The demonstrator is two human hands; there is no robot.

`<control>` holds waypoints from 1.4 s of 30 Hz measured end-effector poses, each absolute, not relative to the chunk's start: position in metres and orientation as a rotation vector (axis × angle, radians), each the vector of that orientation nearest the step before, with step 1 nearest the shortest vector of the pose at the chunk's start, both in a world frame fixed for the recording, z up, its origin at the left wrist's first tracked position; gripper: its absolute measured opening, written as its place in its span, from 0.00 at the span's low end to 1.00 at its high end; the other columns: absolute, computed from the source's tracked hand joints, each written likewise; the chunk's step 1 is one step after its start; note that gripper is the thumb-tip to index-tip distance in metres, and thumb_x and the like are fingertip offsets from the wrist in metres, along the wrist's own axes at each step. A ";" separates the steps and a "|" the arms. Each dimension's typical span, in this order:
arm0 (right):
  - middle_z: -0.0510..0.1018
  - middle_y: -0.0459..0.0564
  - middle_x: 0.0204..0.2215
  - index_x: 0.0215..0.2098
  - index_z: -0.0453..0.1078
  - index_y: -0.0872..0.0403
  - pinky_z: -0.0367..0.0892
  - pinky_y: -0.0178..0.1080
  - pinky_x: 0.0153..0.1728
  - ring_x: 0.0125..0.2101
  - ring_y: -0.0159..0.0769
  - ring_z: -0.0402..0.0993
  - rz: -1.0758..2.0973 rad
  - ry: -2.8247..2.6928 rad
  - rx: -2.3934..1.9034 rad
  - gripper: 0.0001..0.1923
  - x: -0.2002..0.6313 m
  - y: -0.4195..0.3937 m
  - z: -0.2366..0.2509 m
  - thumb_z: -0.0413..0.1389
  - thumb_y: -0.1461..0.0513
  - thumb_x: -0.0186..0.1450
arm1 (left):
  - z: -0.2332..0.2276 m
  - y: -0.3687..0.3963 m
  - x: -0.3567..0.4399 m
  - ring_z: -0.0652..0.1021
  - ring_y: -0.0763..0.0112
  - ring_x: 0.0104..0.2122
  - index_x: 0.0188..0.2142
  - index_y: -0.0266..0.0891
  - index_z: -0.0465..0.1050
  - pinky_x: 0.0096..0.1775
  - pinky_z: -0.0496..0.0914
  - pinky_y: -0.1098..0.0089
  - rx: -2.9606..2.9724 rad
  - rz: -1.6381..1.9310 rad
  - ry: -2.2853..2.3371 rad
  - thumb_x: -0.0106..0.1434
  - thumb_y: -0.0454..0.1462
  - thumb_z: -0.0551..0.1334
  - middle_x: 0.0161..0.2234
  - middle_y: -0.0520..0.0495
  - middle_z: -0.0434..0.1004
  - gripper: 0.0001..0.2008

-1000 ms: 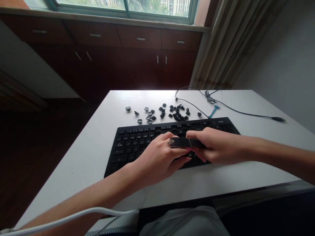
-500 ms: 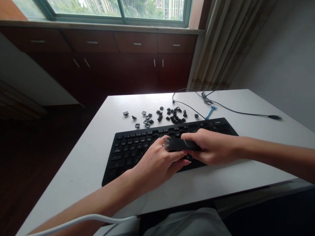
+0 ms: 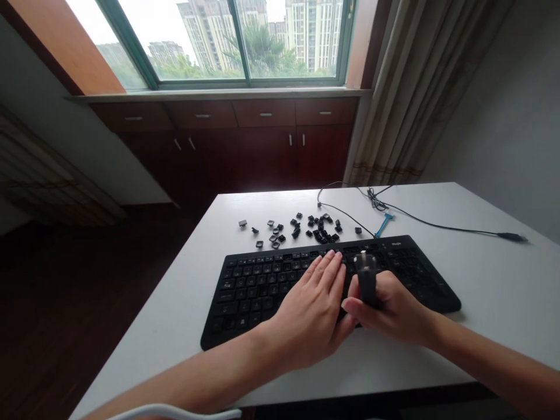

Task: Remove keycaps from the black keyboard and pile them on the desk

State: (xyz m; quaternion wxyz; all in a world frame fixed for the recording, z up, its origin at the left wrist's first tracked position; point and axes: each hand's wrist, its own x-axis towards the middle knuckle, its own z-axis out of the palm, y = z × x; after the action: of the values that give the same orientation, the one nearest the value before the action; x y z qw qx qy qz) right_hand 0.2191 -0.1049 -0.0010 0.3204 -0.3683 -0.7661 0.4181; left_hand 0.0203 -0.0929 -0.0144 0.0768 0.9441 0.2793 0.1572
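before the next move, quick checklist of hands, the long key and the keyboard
1. Right hand grips the long key: ok, held on end above the keyboard.
2. Left hand steadies the keyboard: ok, fingers flat on the keys.
3. Keyboard flat on the table: ok.
4. Loose keycaps clear of the hands: ok, scattered behind the keyboard.
5. Cable clear of the hands: ok, lies behind the keyboard.
6. Slot for the long key clear: cannot tell, hands cover it.
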 end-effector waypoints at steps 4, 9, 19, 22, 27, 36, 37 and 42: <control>0.61 0.41 0.17 0.20 0.57 0.53 0.55 0.35 0.21 0.20 0.28 0.56 1.075 -1.879 -1.083 0.26 0.210 -0.103 -0.007 0.59 0.48 0.67 | -0.021 -0.097 0.032 0.55 0.43 0.71 0.70 0.26 0.51 0.70 0.54 0.45 2.901 0.487 0.785 0.74 0.41 0.49 0.69 0.26 0.56 0.30; 0.62 0.43 0.17 0.20 0.57 0.52 0.57 0.36 0.20 0.19 0.29 0.56 1.027 -1.658 -1.110 0.26 0.202 -0.109 -0.019 0.52 0.49 0.72 | -0.032 -0.101 0.038 0.49 0.43 0.72 0.71 0.19 0.45 0.71 0.51 0.47 2.975 0.482 0.825 0.73 0.35 0.49 0.71 0.23 0.50 0.32; 0.57 0.41 0.18 0.21 0.55 0.52 0.52 0.35 0.21 0.20 0.28 0.51 0.966 -1.616 -1.164 0.24 0.206 -0.111 -0.013 0.54 0.53 0.72 | -0.014 -0.095 0.027 0.60 0.52 0.70 0.67 0.25 0.57 0.70 0.57 0.50 2.724 0.567 0.838 0.73 0.45 0.55 0.67 0.29 0.63 0.30; 0.55 0.41 0.18 0.21 0.57 0.53 0.51 0.34 0.20 0.21 0.27 0.50 0.965 -1.575 -1.206 0.24 0.205 -0.108 -0.011 0.55 0.53 0.71 | -0.013 -0.095 0.025 0.60 0.53 0.70 0.67 0.28 0.55 0.71 0.54 0.49 2.715 0.577 0.860 0.73 0.47 0.56 0.66 0.32 0.64 0.32; 0.56 0.40 0.19 0.21 0.58 0.53 0.50 0.33 0.20 0.21 0.27 0.50 1.013 -1.578 -1.181 0.23 0.203 -0.104 -0.010 0.57 0.53 0.70 | -0.015 -0.099 0.023 0.62 0.52 0.69 0.67 0.28 0.56 0.71 0.56 0.51 2.728 0.584 0.860 0.72 0.46 0.57 0.66 0.33 0.65 0.31; 0.57 0.39 0.17 0.20 0.57 0.52 0.49 0.33 0.18 0.18 0.26 0.51 1.143 -1.647 -1.145 0.25 0.209 -0.106 -0.003 0.56 0.51 0.71 | 0.007 -0.089 0.001 0.75 0.57 0.56 0.57 0.37 0.71 0.60 0.71 0.55 2.691 0.553 0.787 0.71 0.48 0.61 0.57 0.42 0.75 0.21; 0.57 0.39 0.15 0.20 0.56 0.52 0.48 0.34 0.17 0.17 0.25 0.51 1.153 -1.629 -1.175 0.26 0.211 -0.104 0.003 0.56 0.50 0.70 | 0.011 -0.086 -0.004 0.76 0.58 0.54 0.55 0.39 0.72 0.58 0.72 0.55 2.702 0.543 0.769 0.71 0.48 0.61 0.56 0.43 0.76 0.20; 0.61 0.41 0.11 0.17 0.61 0.52 0.54 0.34 0.17 0.14 0.26 0.55 0.948 -1.552 -1.378 0.30 0.244 -0.062 0.045 0.55 0.43 0.69 | 0.027 -0.061 -0.028 0.79 0.63 0.49 0.50 0.42 0.75 0.51 0.75 0.58 2.726 0.599 0.840 0.72 0.45 0.61 0.50 0.47 0.79 0.13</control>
State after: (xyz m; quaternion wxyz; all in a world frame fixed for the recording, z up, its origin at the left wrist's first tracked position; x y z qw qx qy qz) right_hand 0.2442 -0.0616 0.0448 0.4167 -0.5489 -0.6183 0.3778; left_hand -0.0277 -0.0608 0.0267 0.1130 0.9293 0.2863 0.2043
